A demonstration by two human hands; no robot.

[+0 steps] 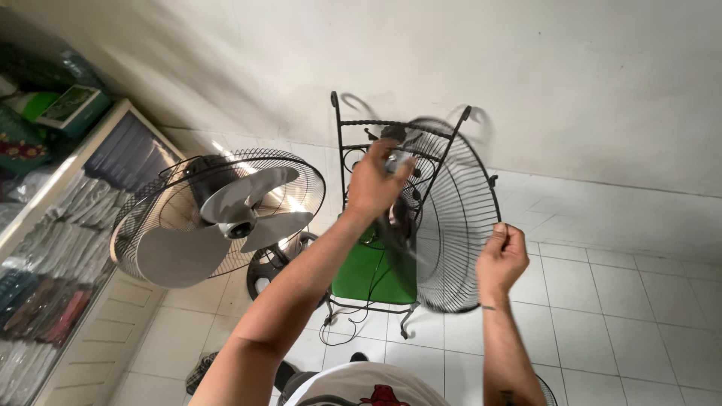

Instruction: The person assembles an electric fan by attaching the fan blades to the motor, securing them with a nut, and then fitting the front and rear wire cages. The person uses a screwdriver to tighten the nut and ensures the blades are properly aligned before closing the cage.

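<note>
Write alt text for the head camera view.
A person's two hands hold a black wire fan guard upright above a green metal chair: left hand at its hub, right hand on its rim. A pedestal fan stands alongside.

Black wire fan guard (459, 225), green chair seat (368, 274), grey fan blades (226, 225), white floor tiles (602, 301).

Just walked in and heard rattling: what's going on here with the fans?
A person holds a black wire fan guard up in front of a green-seated metal chair. The right hand grips its rim; the left hand is at its centre. Another fan, with grey blades, stands to the left.
</note>
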